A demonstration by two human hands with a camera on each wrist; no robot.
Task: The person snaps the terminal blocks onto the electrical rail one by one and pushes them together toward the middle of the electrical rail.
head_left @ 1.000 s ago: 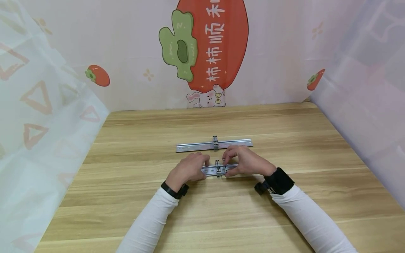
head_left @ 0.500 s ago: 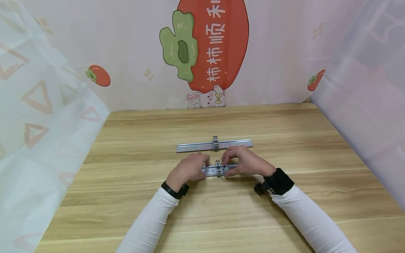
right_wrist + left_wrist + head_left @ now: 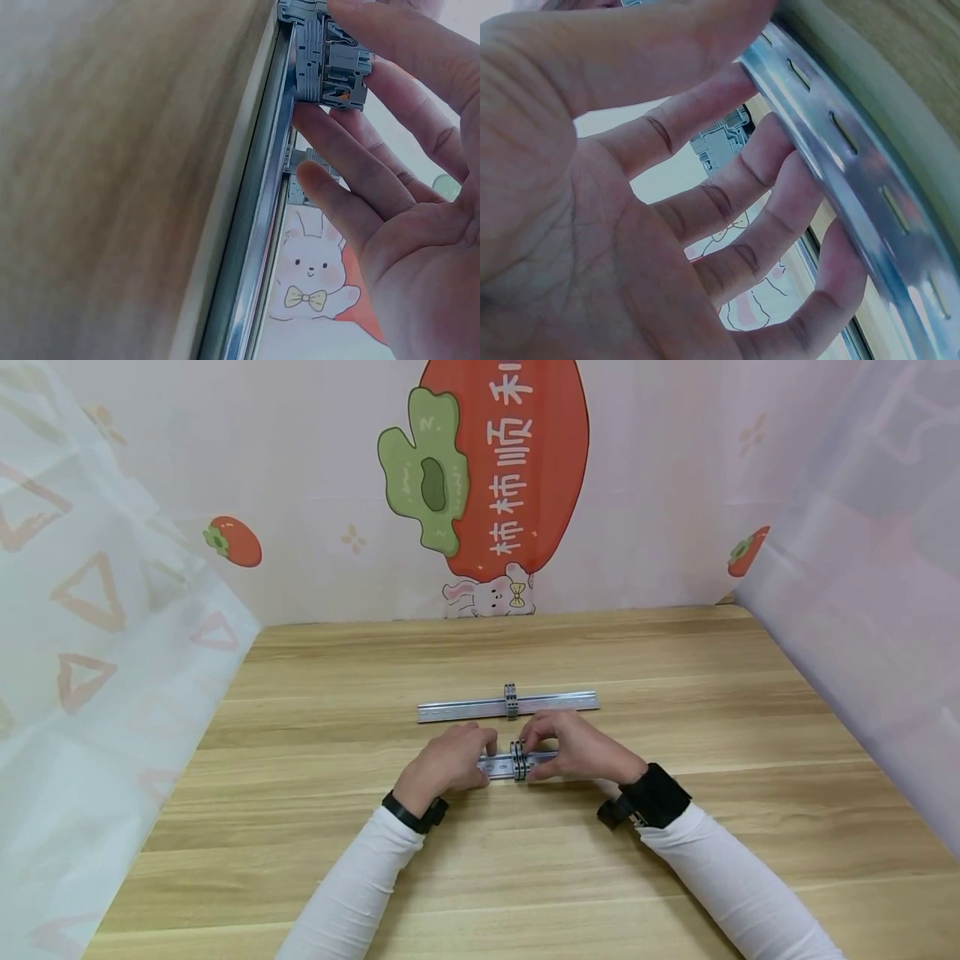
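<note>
A slotted metal DIN rail (image 3: 495, 767) lies near the middle of the table, and my left hand (image 3: 447, 758) grips its left part, thumb on the near edge and fingers along the far edge. Grey terminal blocks (image 3: 517, 762) sit on this rail to the right of that hand. My right hand (image 3: 581, 747) pinches the rightmost terminal block (image 3: 341, 64) between thumb and fingers, close beside the others. In the right wrist view, the block stands out from the rail with its side mechanism showing. The right hand covers the rail's right end in the head view.
Behind the hands lies a second DIN rail (image 3: 457, 712), with several terminal blocks (image 3: 511, 702) clipped at its middle. The wooden table (image 3: 337, 893) is walled by printed cloth (image 3: 315, 485) at the back and sides.
My right hand has shifted slightly left along the rail with its terminal block, closing the gap to the other blocks. The left hand has stayed in place.
</note>
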